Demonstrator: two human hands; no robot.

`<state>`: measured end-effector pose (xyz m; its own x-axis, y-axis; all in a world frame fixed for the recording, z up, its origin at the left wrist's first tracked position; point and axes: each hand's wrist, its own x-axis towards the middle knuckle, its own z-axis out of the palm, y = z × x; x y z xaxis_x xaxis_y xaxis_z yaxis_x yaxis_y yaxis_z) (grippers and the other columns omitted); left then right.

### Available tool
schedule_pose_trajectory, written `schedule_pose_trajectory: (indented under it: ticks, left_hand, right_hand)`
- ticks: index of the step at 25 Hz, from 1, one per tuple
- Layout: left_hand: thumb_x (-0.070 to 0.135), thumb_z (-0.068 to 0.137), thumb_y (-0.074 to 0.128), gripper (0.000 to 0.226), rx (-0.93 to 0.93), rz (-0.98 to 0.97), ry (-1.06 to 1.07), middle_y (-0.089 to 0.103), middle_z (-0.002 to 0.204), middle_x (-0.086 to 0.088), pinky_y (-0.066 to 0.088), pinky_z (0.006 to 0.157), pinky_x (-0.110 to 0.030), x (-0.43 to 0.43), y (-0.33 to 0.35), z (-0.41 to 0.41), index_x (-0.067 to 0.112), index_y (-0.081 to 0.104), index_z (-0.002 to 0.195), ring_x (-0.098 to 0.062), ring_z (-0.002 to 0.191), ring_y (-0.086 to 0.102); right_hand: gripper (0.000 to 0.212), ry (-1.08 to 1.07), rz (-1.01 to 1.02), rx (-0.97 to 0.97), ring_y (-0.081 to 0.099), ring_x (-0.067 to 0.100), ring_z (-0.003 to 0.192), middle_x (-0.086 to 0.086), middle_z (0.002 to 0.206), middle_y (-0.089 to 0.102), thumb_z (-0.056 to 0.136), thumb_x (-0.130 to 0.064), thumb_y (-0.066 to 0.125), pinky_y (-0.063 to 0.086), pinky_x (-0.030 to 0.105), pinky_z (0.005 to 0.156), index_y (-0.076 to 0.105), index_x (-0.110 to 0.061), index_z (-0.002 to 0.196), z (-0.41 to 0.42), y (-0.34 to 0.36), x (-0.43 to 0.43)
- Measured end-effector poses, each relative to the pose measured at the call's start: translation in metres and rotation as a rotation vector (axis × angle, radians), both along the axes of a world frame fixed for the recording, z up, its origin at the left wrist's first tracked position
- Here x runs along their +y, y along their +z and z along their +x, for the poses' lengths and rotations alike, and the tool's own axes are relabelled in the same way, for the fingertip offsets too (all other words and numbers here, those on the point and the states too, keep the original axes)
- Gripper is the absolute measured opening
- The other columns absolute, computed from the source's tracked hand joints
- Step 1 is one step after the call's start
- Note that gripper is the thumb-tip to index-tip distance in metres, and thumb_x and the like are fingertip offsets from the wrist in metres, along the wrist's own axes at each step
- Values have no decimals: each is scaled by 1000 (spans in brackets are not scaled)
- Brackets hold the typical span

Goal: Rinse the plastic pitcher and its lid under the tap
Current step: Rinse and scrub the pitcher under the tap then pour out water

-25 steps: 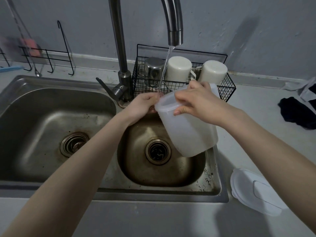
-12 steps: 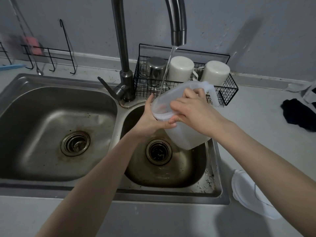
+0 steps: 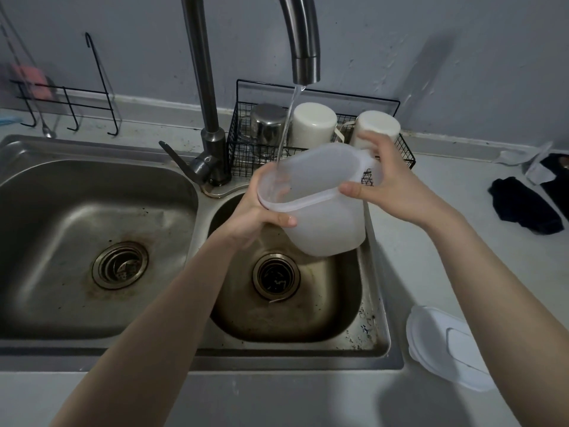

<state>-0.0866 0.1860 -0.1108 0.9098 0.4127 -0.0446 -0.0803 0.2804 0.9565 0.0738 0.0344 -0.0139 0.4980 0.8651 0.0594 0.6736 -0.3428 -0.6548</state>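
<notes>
- Steel sink [image 3: 277, 359]: above its right basin, the tilted pitcher [image 3: 326, 223] catches water from the tap [image 3: 303, 41].
- Left hand [image 3: 252, 217] grips under its rim; right hand [image 3: 397, 183] grips its handle.
- Lid [image 3: 440, 355] lies on the counter [image 3: 400, 272], near right.

A scuffed blue-grey painted wall [image 3: 462, 32] runs behind, with a pale strip [image 3: 154, 101] along its foot. Below lies a light grey surface [image 3: 446, 192] with a stainless steel double-basin sink [image 3: 92, 149] set into it, stained around both drains. A black wire hook rack [image 3: 69, 97] stands against the wall at far left, holding something pink and blurred [image 3: 30, 81]. A black wire basket [image 3: 246, 158] sits behind the smaller basin and holds an upturned steel cup [image 3: 268, 124] and two cream cups [image 3: 314, 121]. Dark crumpled cloth [image 3: 523, 208] lies at right. The light is dim, and a soft shadow falls on the wall.
</notes>
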Motion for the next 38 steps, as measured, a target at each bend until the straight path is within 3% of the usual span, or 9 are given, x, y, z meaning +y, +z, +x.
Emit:
schedule_pose_trajectory:
  ticks: [2, 5, 8, 11, 13, 17, 26, 33, 38]
  left_hand:
    - [1, 36, 75, 96, 13, 8, -29, 49, 126, 3, 51, 85, -29, 2, 1, 0, 37, 40, 117, -7, 114, 55]
    - [0, 33, 76, 110, 44, 3, -84, 44, 131, -2, 47, 94, -36, 4, 3, -2, 29, 30, 129, -15, 124, 46]
    - [14, 24, 90, 131, 103, 67, -132, 43, 134, -4, 43, 101, -36, 6, 6, -7, 19, 23, 136, -17, 125, 46]
    - [18, 30, 88, 119, 178, 109, -127, 48, 131, -1, 45, 96, -34, 8, 6, -16, 22, 28, 132, -17, 122, 50]
    - [20, 37, 82, 106, 217, 140, -112, 52, 125, 2, 48, 92, -32, 10, 11, -22, 24, 32, 130, -15, 117, 53]
    - [32, 35, 81, 111, 359, 303, -139, 51, 119, 8, 44, 95, -29, 23, 30, -32, 21, 32, 134, -11, 114, 51]
    - [29, 48, 80, 101, 575, 488, -260, 48, 116, 10, 42, 85, -20, 38, 57, -46, 23, 29, 135, -6, 107, 49]
    - [33, 43, 82, 112, 581, 518, -242, 46, 128, 2, 37, 105, -37, 31, 49, -44, 25, 25, 139, -18, 119, 45]
    - [18, 50, 85, 102, 492, 460, -200, 47, 119, 11, 42, 88, -23, 26, 38, -37, 33, 28, 133, -12, 111, 48]
  right_hand:
    - [80, -15, -79, 243, 50, 9, 97, -11, 108, 47, 48, -61, 69, 41, 18, 77, 38, -30, 115, 5, -6, -8]
    - [67, -40, 5, 356, 48, 10, 74, -3, 92, 54, 39, -56, 75, 44, 25, 70, 45, -27, 91, 4, -18, -12]
    - [67, -77, 90, 367, 49, -1, 63, -4, 87, 56, 35, -57, 79, 43, 16, 59, 46, -24, 84, 0, -21, -11]
    - [63, -87, 88, 356, 49, -12, 55, -12, 75, 54, 38, -60, 75, 39, 6, 51, 47, -25, 81, -3, -23, -10]
    - [59, -109, 88, 395, 49, -6, 56, -10, 70, 52, 41, -59, 71, 39, 8, 51, 47, -23, 81, -8, -28, -11]
    - [48, -144, 70, 544, 44, 11, 56, -1, 69, 50, 52, -55, 65, 36, 23, 49, 48, -22, 83, -23, -44, -13]
    - [43, -128, 125, 739, 42, 20, 57, -6, 68, 56, 67, -54, 71, 35, 30, 51, 51, -24, 90, -44, -73, -8]
    - [56, -167, 106, 613, 52, 5, 55, 1, 76, 57, 54, -62, 69, 42, 20, 50, 50, -24, 91, -44, -65, -21]
    - [69, -180, 153, 513, 63, 2, 75, -2, 93, 63, 41, -57, 72, 53, 17, 67, 51, -18, 93, -40, -43, -24]
